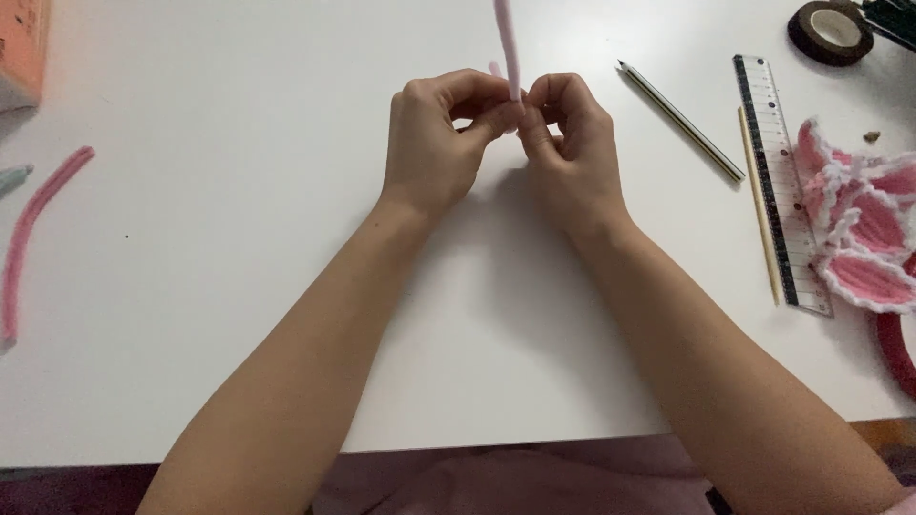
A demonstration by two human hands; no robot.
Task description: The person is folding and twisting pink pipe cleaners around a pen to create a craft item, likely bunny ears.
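Observation:
Over the middle of a white table (pixel 239 238), my left hand (pixel 434 143) and my right hand (pixel 568 143) meet with fingertips pinched together on a pale pink pipe cleaner (pixel 507 43). It stands upright from between the fingers and runs off the top of the view. A short pink end shows just left of it, above my left hand's fingers. Both forearms reach in from the near edge of the table.
A darker pink pipe cleaner (pixel 29 238) lies at the far left. At the right lie a pencil (pixel 679 119), a thin wooden stick (pixel 759 205), a clear ruler (pixel 778 181), several pink-and-white fuzzy petal shapes (pixel 863 234) and a tape roll (pixel 830 30).

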